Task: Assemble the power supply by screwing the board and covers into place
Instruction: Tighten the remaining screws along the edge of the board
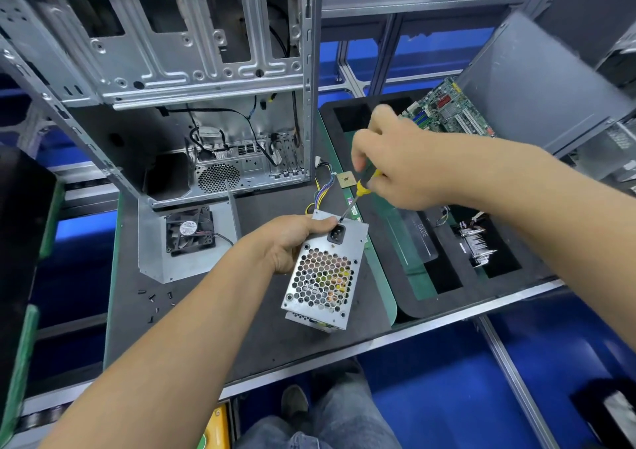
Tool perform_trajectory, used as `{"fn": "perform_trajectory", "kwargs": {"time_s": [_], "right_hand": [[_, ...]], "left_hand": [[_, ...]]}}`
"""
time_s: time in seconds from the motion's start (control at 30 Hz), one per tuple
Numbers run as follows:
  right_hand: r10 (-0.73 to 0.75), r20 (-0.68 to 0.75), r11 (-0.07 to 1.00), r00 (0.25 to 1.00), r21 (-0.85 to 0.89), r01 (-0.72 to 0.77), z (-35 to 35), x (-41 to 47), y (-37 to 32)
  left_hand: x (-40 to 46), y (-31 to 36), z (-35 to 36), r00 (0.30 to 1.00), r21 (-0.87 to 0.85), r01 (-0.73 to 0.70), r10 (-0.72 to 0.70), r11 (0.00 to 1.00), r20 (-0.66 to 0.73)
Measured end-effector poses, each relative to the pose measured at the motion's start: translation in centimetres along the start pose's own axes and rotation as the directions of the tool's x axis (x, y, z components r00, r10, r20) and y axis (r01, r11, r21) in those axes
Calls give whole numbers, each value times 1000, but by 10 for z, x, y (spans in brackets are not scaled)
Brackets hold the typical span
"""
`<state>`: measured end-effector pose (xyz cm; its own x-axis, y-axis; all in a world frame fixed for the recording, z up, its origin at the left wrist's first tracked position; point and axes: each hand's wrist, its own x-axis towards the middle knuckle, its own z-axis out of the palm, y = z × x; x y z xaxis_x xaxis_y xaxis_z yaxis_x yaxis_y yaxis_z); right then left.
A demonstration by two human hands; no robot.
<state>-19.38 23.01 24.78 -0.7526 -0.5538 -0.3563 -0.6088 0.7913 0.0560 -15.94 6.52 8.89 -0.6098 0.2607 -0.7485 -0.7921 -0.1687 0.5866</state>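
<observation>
Now we hold the power supply (323,269) above the dark work mat (213,311), left hand (292,242) gripping its side | right hand (392,159) curled round the yellow-handled screwdriver (361,187), tip beside the power socket (336,234) | loose screws (155,299) on the mat | fan bracket (186,238) and open PC case (179,80) behind.

Silver power supply (323,269) tilted on the dark mat, honeycomb grille up; black socket near its top; coloured wires trailing behind.
</observation>
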Motion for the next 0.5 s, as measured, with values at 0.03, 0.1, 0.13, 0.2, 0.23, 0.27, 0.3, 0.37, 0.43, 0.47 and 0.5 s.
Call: {"fn": "perform_trajectory", "kwargs": {"time_s": [0.03,0.1,0.13,0.2,0.23,0.27,0.3,0.37,0.43,0.47,0.5], "right_hand": [[-15,0,999,1000,28,15,-1,0,0],[-2,-18,1000,1000,-1,2,-2,2,-5],[22,-38,997,999,-68,-24,-1,5,-9],[44,-83,985,996,-162,-58,2,4,-13],[40,-67,988,997,-143,-49,2,4,-12],[25,-47,997,999,-76,-29,1,2,-11],[2,-40,1000,999,8,-1,0,0,-9],[-45,-47,996,998,72,48,-2,2,-6],[-1,-69,1000,998,-17,-1,-3,6,-7],[23,-68,996,997,-87,-29,-2,7,-8],[51,-60,987,997,-146,-59,-1,6,-8]], "left_hand": [[0,0,1,1000,-3,-2,2,1000,1],[-1,1,3,1000,-5,-5,5,1000,3],[0,1,3,1000,-1,-7,7,1000,4],[0,1,4,1000,2,-5,5,1000,4],[-1,1,5,1000,1,-4,4,1000,6],[-1,1,4,1000,-2,-7,7,1000,6],[-1,1,4,1000,-6,-11,11,1000,4],[-2,1,3,1000,-8,-14,14,1000,0],[-2,1,4,1000,-4,-17,17,1000,1],[-1,1,4,1000,-5,-18,18,1000,2],[-2,1,4,1000,-8,-17,17,1000,3]]}}
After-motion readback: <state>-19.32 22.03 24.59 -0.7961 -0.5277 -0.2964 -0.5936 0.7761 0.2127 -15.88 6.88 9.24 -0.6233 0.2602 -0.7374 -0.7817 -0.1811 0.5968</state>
